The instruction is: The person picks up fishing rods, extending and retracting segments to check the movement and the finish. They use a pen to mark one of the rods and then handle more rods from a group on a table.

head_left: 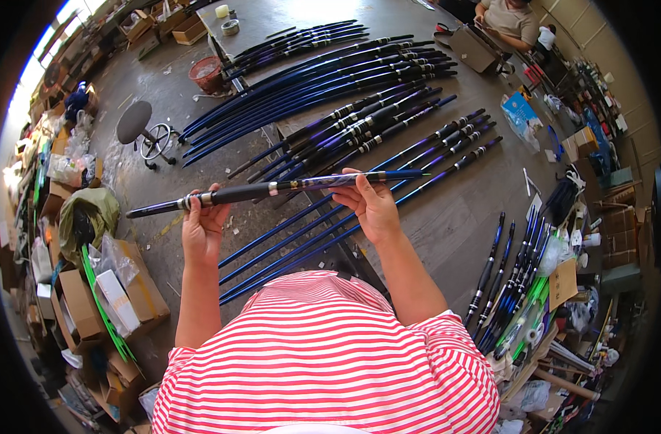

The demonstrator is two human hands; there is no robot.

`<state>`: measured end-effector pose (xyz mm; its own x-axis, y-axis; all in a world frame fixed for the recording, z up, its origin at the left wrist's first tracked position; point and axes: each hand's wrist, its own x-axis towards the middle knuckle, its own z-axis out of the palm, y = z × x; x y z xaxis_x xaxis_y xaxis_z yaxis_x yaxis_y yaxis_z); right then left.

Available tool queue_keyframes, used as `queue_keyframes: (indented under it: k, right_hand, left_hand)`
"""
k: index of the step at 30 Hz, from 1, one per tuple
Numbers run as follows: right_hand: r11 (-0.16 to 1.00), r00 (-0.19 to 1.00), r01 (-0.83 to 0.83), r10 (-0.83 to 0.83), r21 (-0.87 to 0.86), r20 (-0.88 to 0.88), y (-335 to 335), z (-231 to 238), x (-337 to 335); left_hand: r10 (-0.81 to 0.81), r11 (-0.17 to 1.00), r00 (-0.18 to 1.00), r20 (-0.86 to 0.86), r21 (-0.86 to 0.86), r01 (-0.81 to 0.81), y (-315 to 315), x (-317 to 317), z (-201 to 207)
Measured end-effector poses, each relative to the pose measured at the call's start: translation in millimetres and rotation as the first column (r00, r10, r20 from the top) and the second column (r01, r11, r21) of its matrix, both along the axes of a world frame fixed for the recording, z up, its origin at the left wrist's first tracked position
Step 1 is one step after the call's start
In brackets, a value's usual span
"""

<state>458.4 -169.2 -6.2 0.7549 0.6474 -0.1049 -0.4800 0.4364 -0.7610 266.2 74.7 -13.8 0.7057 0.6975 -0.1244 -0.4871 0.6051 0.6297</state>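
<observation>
Both my hands hold one dark fishing rod [247, 193] crosswise in front of my chest, above the edge of the table [446, 217]. My left hand [204, 226] pinches it just left of the black foam grip, by the silvery reel seat. Toward the slim blue end, my right hand [371, 207] has thumb and fingers around the shaft. A small greenish tip shows at the rod's right end. Beyond it, several blue and black rods [374, 126] lie in bunches on the table. A few long blue rods [301, 231] pass beneath my wrists and stick out past the table edge.
More short rods [518, 267] and green tubes [536, 304] lie at my right. A stool [135, 123] and red bucket [207, 75] stand left of the table. Cardboard boxes [139, 286] crowd the left floor. Another person [511, 22] sits at the far right.
</observation>
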Motion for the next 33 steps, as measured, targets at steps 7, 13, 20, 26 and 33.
queue_keyframes:
  k: [7, 13, 20, 26, 33]
  right_hand:
    - [0.948, 0.923, 0.318, -0.308, -0.011, 0.23, -64, -5, 52]
    - [0.612, 0.724, -0.231, 0.627, -0.756, 0.287, -44, 25, 47]
    - [0.763, 0.763, -0.457, 0.601, -0.458, 0.238, -33, -3, -4]
    - [0.986, 0.783, -0.167, 0.131, 0.002, 0.608, 20, 37, -40]
    - [0.995, 0.662, 0.039, 0.046, -0.096, 0.748, 35, 70, -42]
  left_hand:
    - [0.048, 0.997, 0.998, -0.042, 0.061, -0.045, 21, -20, 0]
    - [-0.026, 0.994, 0.991, -0.128, 0.104, 0.039, 35, -20, 3]
    - [-0.282, 0.907, 0.902, 0.327, 0.397, 0.139, 9, 29, 126]
    - [-0.497, 0.854, 0.868, 0.008, -0.169, 0.491, -82, 64, 45]
    - [-0.625, 0.758, 0.779, -0.055, -0.283, 0.588, -114, 73, 50]
